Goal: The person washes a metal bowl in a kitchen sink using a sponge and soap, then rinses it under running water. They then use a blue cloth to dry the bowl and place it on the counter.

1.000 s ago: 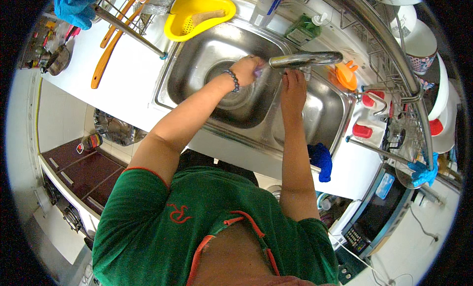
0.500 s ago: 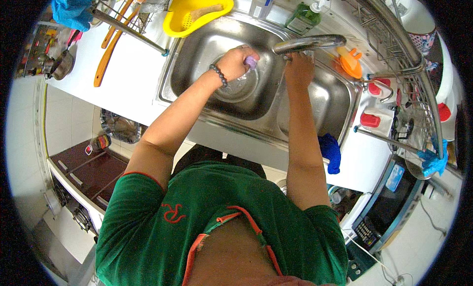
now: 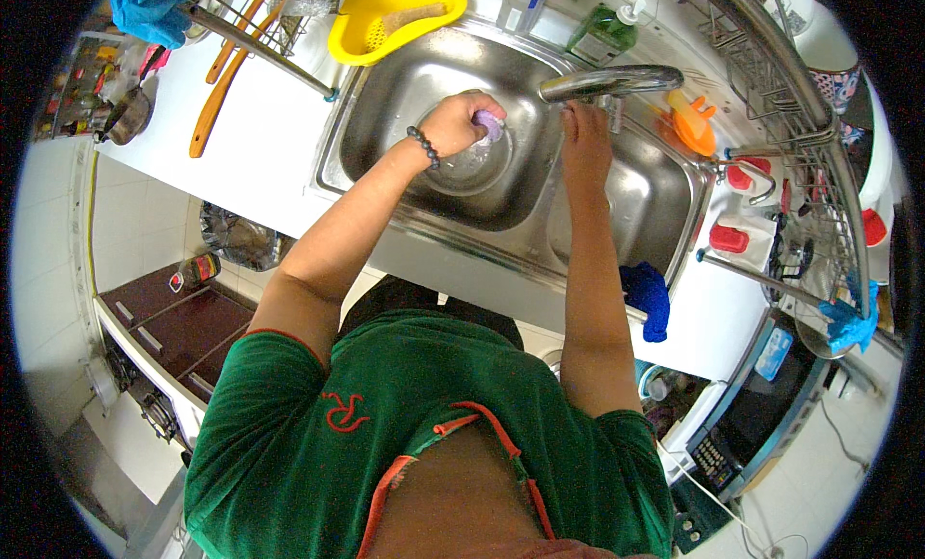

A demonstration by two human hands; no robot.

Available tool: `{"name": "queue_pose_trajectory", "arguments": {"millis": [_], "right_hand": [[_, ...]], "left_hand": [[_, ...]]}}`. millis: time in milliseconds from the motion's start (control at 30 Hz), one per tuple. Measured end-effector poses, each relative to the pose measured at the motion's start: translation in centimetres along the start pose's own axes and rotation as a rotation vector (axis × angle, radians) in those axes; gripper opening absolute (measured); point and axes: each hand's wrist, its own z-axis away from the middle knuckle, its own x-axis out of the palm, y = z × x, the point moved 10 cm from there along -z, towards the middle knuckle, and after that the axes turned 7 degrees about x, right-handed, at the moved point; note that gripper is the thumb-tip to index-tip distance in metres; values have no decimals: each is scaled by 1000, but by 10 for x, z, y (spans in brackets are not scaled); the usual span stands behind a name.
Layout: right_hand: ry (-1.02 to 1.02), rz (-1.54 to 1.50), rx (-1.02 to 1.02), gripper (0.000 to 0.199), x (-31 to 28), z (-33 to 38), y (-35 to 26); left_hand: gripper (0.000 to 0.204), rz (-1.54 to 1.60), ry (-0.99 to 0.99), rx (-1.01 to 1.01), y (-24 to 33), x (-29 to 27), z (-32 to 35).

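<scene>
My left hand (image 3: 457, 125), with a dark beaded bracelet at its wrist, is closed round a purple scrubber (image 3: 488, 126) above the left basin of the steel sink (image 3: 371, 164). Below it, a clear round dish (image 3: 472, 173) appears to lie in that basin, wet and shiny; its exact kind is hard to make out. My right hand (image 3: 586, 140) is just under the chrome tap (image 3: 617, 81), over the divide between the two basins. Its fingers look stretched out with nothing visible in them. Whether they touch the tap's lever is hidden.
A yellow strainer (image 3: 352, 29) sits at the sink's far left corner. A green soap bottle (image 3: 603, 34) and an orange item (image 3: 692, 130) are behind the sink. A metal rack (image 3: 809, 116) overhangs the right side. A blue cloth (image 3: 647, 299) hangs at the front edge.
My right hand's fingers have loosened from beside the tap's base and straightened. My left hand keeps the purple scrubber over the left basin. The whole view has shifted slightly.
</scene>
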Motion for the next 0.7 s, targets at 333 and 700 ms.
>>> {"name": "queue_pose_trajectory", "arguments": {"millis": [333, 700], "right_hand": [[-95, 199, 100, 19, 17, -29, -2], [-824, -1683, 1481, 73, 137, 141, -38]], "left_hand": [[32, 97, 93, 23, -1, -11, 2], [38, 528, -152, -7, 26, 18, 26]]}}
